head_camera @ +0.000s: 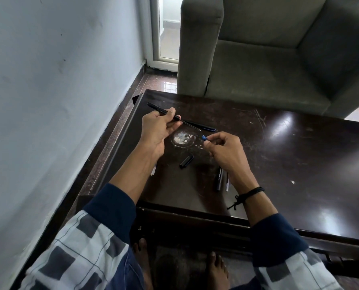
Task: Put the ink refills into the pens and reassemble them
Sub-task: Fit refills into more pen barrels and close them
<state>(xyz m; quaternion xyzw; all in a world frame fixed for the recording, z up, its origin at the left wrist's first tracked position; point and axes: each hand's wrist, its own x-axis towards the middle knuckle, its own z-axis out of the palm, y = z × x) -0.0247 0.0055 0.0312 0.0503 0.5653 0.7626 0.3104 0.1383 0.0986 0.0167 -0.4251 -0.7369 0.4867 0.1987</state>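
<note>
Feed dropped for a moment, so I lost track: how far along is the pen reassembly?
Possibly done: one pen with a blue end lies on the table beyond the hands, though I can't confirm it's complete. In hand: the left hand holds a black barrel with its refill sticking out; the right hand pinches a small blue piece. Left: a cap, second barrel and loose refill.

Black pen barrel (160,110), blue tip piece (204,137)

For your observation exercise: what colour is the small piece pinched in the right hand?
Blue: the small piece shows best in the head view.
</note>
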